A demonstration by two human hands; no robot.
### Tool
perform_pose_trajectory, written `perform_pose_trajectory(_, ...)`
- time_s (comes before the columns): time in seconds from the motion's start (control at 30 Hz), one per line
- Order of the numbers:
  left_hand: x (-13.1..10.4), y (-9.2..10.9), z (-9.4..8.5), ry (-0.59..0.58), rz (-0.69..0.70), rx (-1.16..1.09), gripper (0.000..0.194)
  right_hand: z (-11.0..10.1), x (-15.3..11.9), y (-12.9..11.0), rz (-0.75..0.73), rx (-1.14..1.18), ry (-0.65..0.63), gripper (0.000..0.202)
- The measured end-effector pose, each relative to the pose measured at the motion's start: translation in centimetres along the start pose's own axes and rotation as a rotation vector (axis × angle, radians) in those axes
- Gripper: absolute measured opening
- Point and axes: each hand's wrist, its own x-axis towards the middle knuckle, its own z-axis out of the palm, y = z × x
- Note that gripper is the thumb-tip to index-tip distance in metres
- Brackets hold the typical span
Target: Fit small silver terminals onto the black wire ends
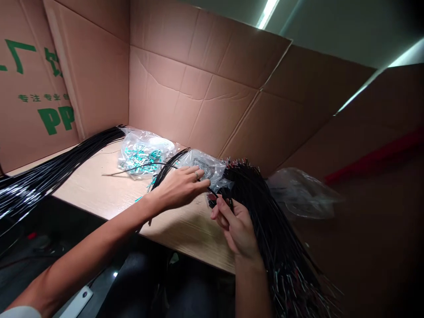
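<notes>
A thin black cable (213,192) runs between my two hands in the middle of the bench. My left hand (182,186), with a ring on one finger, is closed around it, palm down. Lower and to the right, my right hand (237,224) grips the same cable between thumb and curled fingers; its end there is hidden. Past my left hand a thin dark strand stretches left over a clear bag of teal and white pieces (145,155). Just behind my left hand lies a clear bag of small grey pieces (202,166).
A thick bundle of black cables (271,216) with stripped ends hangs over the bench's right side. Another black bundle (62,170) lies at left. Cardboard walls (185,84) enclose the back and sides of the wooden bench (185,227). An empty-looking clear bag (301,194) lies right.
</notes>
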Motion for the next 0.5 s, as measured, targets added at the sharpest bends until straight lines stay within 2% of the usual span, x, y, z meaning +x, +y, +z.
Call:
perform_pose_trajectory(0.17,1.6,-2.1,1.2,0.132,0.065,0.06,0.029,-1.3,0.1,-1.1,-0.081,-0.18,0.068,0.034)
perform_pose_trajectory(0.27,1.9,-3.1,2.7,0.2,0.131,0.059,0.032,-1.3,-0.5,-1.8,-0.104,-0.349,0.086,0.035)
perform_pose_trajectory(0.4,1.4,-3.8,5.3,0.209,0.221,0.053,0.028,-0.9,-1.5,-2.3,-0.068,-0.529,0.111,0.041)
perform_pose_trajectory(0.5,0.9,-4.4,6.1,0.197,0.248,0.018,0.025,-1.6,-2.5,-2.4,-0.048,-0.638,0.136,0.043)
